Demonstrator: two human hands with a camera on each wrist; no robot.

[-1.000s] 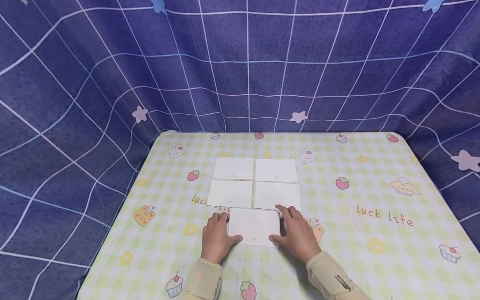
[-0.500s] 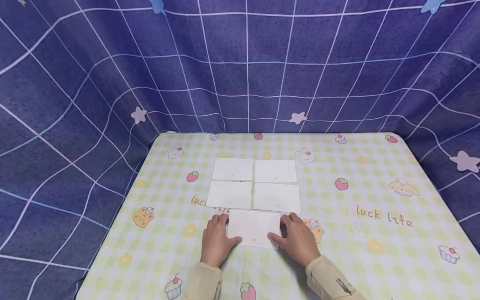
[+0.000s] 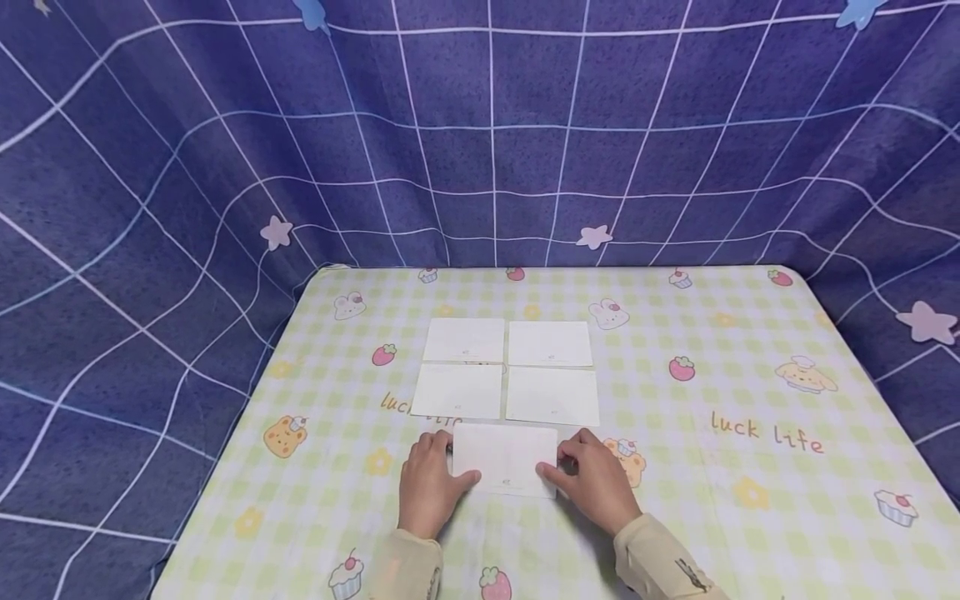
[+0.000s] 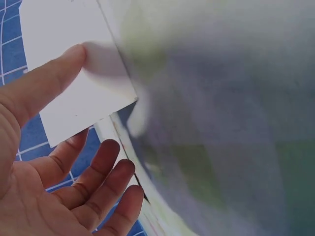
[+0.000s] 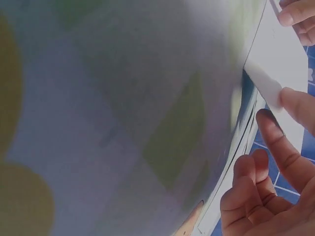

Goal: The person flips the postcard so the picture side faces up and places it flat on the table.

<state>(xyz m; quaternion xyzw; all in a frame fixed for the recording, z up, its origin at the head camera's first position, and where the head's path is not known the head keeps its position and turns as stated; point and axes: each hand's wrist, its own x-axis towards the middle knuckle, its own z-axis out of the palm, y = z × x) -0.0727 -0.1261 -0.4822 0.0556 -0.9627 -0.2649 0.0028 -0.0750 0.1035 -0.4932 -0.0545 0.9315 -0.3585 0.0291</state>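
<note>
A white card [image 3: 506, 458] with a tiny mark by its near edge is held between my two hands, just in front of several similar cards. At its left edge my left hand [image 3: 429, 485] pinches it, thumb on top and index fingertip beneath, as the left wrist view shows; the other fingers [image 4: 103, 162] stay off it. My right hand [image 3: 597, 481] pinches the right edge, thumb above and index finger [image 5: 280, 142] below, the remaining fingers curled in. In the right wrist view the card [image 5: 280, 54] appears raised off the cloth.
Four-cornered white cards lie flat in two rows beyond the hands: far left card [image 3: 465, 337], far right card [image 3: 550, 342], near left card [image 3: 457, 387], near right card [image 3: 552, 393]. A checked, printed tablecloth [image 3: 750, 450] covers the table. Blue gridded curtain [image 3: 450, 150] surrounds its back and sides.
My right index finger has drawn back from over the near right card to the edge of the held card. The held card has shifted slightly toward me, widening the gap to the others.
</note>
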